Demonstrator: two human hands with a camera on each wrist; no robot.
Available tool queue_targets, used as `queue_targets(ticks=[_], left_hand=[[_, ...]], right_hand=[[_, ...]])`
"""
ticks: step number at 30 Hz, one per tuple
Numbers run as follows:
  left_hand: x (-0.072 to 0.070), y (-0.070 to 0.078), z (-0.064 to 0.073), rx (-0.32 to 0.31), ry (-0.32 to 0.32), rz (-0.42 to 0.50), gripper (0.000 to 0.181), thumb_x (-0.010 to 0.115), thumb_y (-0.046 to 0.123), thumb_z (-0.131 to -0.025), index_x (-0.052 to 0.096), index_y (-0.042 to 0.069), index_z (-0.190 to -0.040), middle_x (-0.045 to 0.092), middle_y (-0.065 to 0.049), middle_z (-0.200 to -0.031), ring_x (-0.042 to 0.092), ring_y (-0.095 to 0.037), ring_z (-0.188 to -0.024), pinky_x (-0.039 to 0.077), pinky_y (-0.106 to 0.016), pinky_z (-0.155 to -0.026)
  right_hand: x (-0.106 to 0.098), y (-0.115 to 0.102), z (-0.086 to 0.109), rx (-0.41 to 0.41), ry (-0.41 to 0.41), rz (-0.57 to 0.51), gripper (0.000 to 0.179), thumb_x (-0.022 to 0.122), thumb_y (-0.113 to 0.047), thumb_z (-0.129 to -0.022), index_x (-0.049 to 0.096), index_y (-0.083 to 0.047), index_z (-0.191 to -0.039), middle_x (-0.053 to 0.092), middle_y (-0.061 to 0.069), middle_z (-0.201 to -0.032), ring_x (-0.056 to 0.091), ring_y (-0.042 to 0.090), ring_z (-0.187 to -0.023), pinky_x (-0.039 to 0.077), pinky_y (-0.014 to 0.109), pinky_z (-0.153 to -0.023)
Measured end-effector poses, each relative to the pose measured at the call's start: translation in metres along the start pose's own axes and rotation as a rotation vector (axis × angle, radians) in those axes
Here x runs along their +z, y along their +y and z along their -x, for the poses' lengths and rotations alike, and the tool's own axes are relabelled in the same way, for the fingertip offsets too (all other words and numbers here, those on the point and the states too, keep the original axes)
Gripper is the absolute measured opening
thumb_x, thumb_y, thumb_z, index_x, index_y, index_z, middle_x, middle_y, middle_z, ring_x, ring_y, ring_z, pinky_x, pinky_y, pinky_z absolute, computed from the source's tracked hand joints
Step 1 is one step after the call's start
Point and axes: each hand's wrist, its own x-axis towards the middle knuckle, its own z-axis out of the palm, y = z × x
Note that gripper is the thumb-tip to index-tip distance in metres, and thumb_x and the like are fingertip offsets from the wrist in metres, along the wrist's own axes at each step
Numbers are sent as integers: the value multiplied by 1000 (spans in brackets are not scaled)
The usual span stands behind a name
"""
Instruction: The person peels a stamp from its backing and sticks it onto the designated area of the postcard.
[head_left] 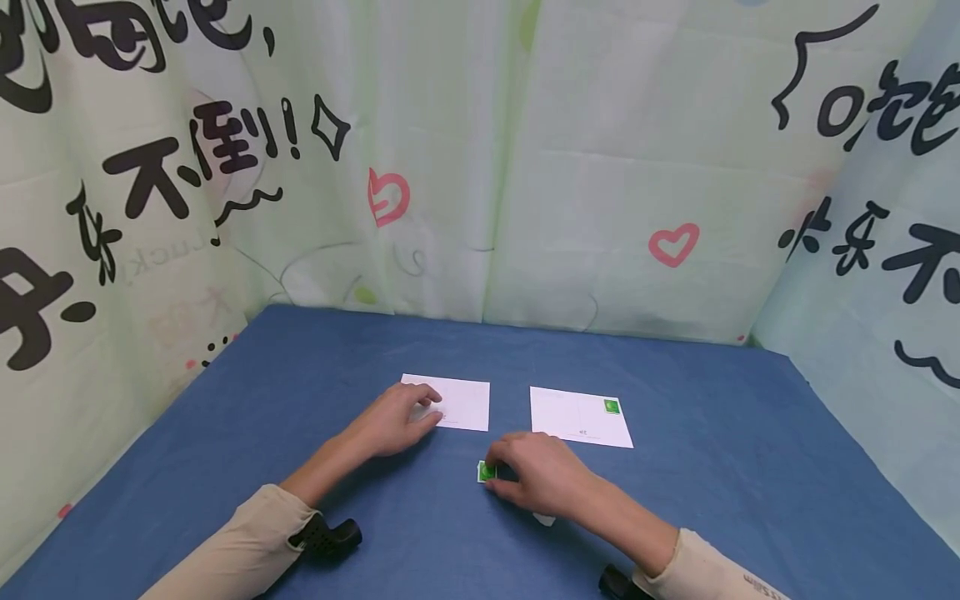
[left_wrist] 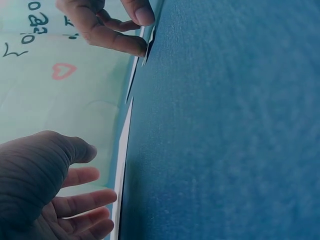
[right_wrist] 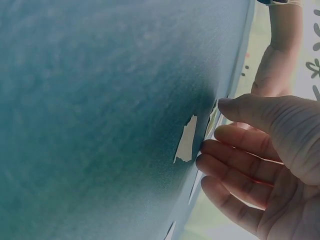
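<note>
My left hand (head_left: 397, 421) lies over the left part of a white card (head_left: 467, 405), its fingers loosely spread. In the left wrist view, those fingertips (left_wrist: 111, 196) are at the card's surface. With thumb and forefinger at opposite edges, my right hand (head_left: 543, 472) holds a small green stamp with a white border (head_left: 484, 472), just in front of the cards. A second white card (head_left: 573, 417) lies to the right, bearing a similar green stamp (head_left: 612, 407) in its upper right corner. A torn white paper scrap (right_wrist: 186, 141) lies below my right hand.
A blue cloth (head_left: 420, 542) covers the table. Pale curtains (head_left: 585, 167) with black writing and pink hearts stand around its back and sides. Black wrist straps (head_left: 330, 537) sit at both sleeves.
</note>
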Motion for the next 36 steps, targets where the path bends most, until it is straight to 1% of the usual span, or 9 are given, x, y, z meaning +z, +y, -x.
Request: queue_targets(ticks=[9, 13, 22, 25, 30, 36], left_hand=[[1, -1, 0, 18, 7, 1, 22, 67, 16, -97, 71, 2, -113, 72, -12, -105, 65, -30, -102, 51, -49, -94], [1, -1, 0, 24, 6, 4, 22, 67, 16, -98, 71, 2, -114, 72, -11, -105, 65, -30, -102, 51, -49, -93], [1, -3, 1, 47, 15, 4, 22, 66, 16, -98, 71, 1, -113, 72, -12, -104, 65, -31, -101, 51, -49, -92], [2, -3, 1, 42, 11, 5, 22, 66, 17, -98, 71, 2, -114, 72, -11, -105, 65, -30, -102, 51, -49, -92], [2, -3, 1, 28, 8, 7, 22, 67, 17, -98, 71, 2, -114, 72, -11, -106, 65, -30, -102, 51, -49, -93], [2, -2, 2, 20, 9, 6, 22, 67, 17, -98, 71, 3, -115, 72, -11, -106, 65, -30, -103, 51, -50, -94]], right_hand=[[1, -1, 0, 0, -4, 14, 12, 81, -19, -88, 76, -13, -97, 69, -3, -89, 64, 8, -77, 53, 29, -69], [0, -2, -1, -3, -8, 32, 11, 81, -19, -88, 77, -13, -95, 69, -3, -87, 63, 8, -75, 52, 28, -67], [1, -5, -2, -35, -2, 98, 5, 80, -17, -87, 77, -13, -89, 64, -5, -79, 54, 4, -66, 47, 24, -60], [1, -6, -2, -45, -2, 125, 4, 79, -15, -87, 76, -14, -85, 60, -6, -74, 49, 4, -63, 44, 23, -57], [2, -6, -3, -67, 7, 157, 11, 77, -13, -88, 72, -15, -78, 52, -8, -68, 42, 4, -59, 38, 22, -54], [4, -7, -5, -87, 3, 192, 12, 78, -13, -88, 72, -14, -78, 52, -7, -67, 42, 4, -58, 38, 22, -54]])
